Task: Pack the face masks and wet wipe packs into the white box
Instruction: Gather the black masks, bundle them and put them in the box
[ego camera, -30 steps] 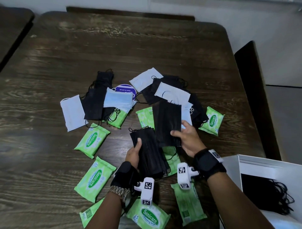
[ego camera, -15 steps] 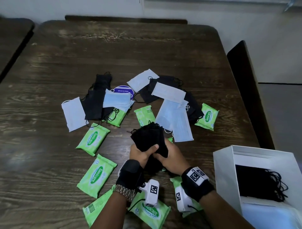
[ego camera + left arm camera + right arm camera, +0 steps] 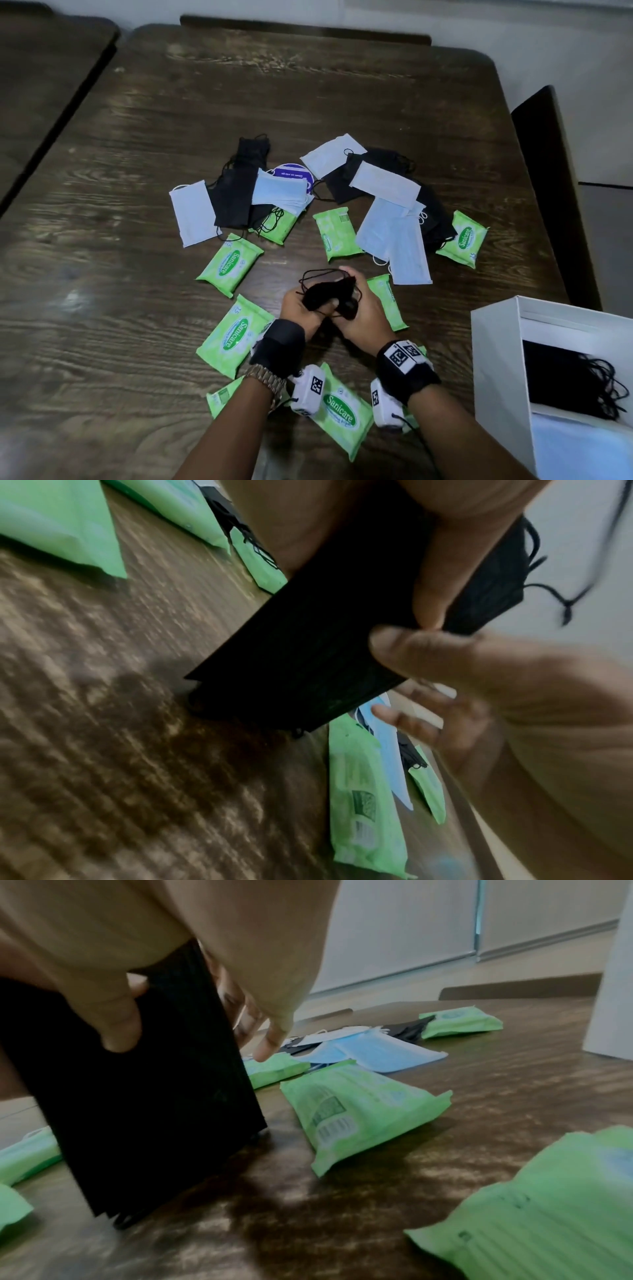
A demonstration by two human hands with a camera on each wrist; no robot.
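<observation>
Black masks stack (image 3: 329,296) stands on end at lower centre of head view, bottom edge on the table (image 3: 137,137), pinched between left hand (image 3: 301,313) and right hand (image 3: 364,317), fingers of both curled round it. White box (image 3: 496,370) sits at lower right edge, open, w/ black and blue masks inside. Wet wipe packs (image 3: 230,263) ring the hands close; bare wood lies toward the upper frame and left side. Blue masks (image 3: 394,240) lie right of centre. Vs 0.5 s ago: stack turned upright from a flatter hold, hands closer together, box at same spot.
</observation>
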